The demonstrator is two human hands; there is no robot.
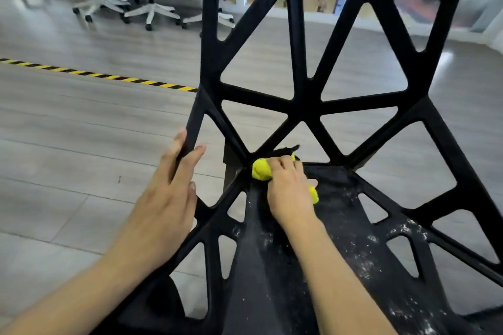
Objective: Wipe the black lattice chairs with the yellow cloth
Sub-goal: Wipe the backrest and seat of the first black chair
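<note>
A black lattice chair (307, 106) fills the middle and right of the head view, its backrest upright and its seat speckled with white dust. My right hand (288, 187) holds the bunched yellow cloth (261, 170) against the seat where it meets the backrest. Yellow cloth shows on both sides of that hand. My left hand (168, 193) grips the chair's left edge, fingers around the black side strut.
Grey plank floor (81, 144) lies to the left, crossed by a yellow-and-black hazard tape (109, 77). Several white-based office chairs (147, 8) stand at the back left. A wall with blurred items runs behind the backrest.
</note>
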